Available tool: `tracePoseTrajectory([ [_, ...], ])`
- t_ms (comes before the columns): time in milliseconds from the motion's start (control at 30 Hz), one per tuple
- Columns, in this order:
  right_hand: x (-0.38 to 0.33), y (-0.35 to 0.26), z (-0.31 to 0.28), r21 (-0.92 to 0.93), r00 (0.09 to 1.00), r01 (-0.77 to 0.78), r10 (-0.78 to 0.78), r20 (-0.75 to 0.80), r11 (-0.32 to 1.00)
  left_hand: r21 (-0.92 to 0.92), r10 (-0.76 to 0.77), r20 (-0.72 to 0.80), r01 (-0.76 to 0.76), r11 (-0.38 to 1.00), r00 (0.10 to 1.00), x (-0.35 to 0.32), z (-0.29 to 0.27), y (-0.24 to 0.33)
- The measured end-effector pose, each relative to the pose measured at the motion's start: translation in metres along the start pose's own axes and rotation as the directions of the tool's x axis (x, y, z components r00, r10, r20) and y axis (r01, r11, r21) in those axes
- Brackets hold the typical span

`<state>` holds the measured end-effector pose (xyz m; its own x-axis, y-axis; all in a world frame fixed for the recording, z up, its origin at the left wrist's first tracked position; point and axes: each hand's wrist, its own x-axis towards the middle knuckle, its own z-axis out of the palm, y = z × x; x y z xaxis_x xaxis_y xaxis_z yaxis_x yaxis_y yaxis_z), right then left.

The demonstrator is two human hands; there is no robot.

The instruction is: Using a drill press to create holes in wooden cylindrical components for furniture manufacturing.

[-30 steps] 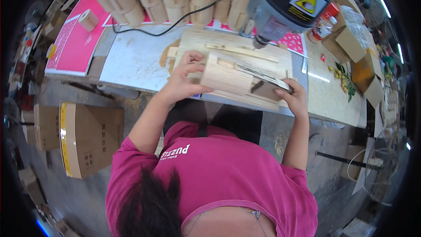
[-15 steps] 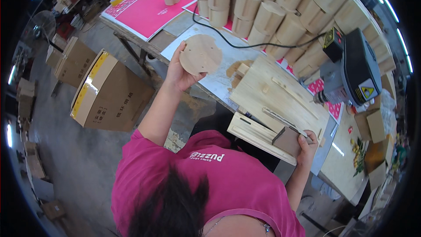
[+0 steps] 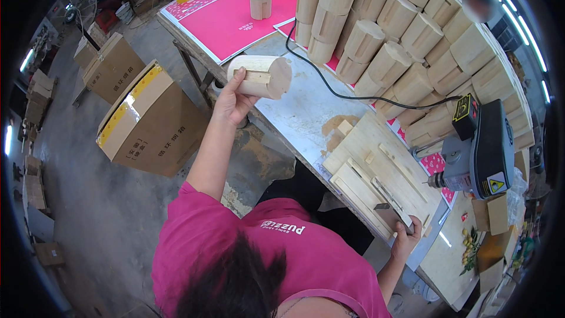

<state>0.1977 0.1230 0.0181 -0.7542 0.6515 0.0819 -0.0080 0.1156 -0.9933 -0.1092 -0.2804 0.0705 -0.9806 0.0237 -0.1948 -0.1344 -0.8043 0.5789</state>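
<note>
Fingers point(image 3: 247, 103) of the left hand point(image 3: 231, 107) close around a wooden cylinder point(image 3: 275, 76), raised on its side near the surface's point(image 3: 303, 106) close edge. The right hand point(image 3: 406, 238) grips a grey plate point(image 3: 388, 217) at the wooden board point(image 3: 359, 141). Beyond are a drill head point(image 3: 478, 153) and stacked cylinders point(image 3: 393, 65).

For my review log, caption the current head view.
Left hand holds a grooved wooden cylinder; right hand grips a long metal piece at a wooden board, near a drill.
</note>
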Motion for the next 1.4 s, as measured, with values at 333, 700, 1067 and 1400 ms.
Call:
tracePoseTrajectory([
  [333,-0.005,-0.007,0.009,-0.066,0.989,-0.137,0.133,-0.061,0.988,0.551,0.397,-0.035,-0.314,0.773,0.917,0.13,0.012,0.07],
  [700,-0.002,0.001,0.011,-0.399,0.994,-0.101,0.077,-0.077,0.911,0.95,0.741,0.151,-0.304,0.076,0.654,0.318,0.076,0.104],
  [1067,-0.003,0.002,0.004,-0.448,0.988,-0.148,0.155,-0.021,0.882,0.964,0.725,0.264,-0.188,-0.187,0.636,0.397,0.091,0.095],
  [1400,0.001,-0.005,0.023,-0.56,0.995,-0.088,0.046,-0.089,0.824,0.903,0.702,0.412,-0.363,-0.23,0.581,0.427,0.064,0.073],
])
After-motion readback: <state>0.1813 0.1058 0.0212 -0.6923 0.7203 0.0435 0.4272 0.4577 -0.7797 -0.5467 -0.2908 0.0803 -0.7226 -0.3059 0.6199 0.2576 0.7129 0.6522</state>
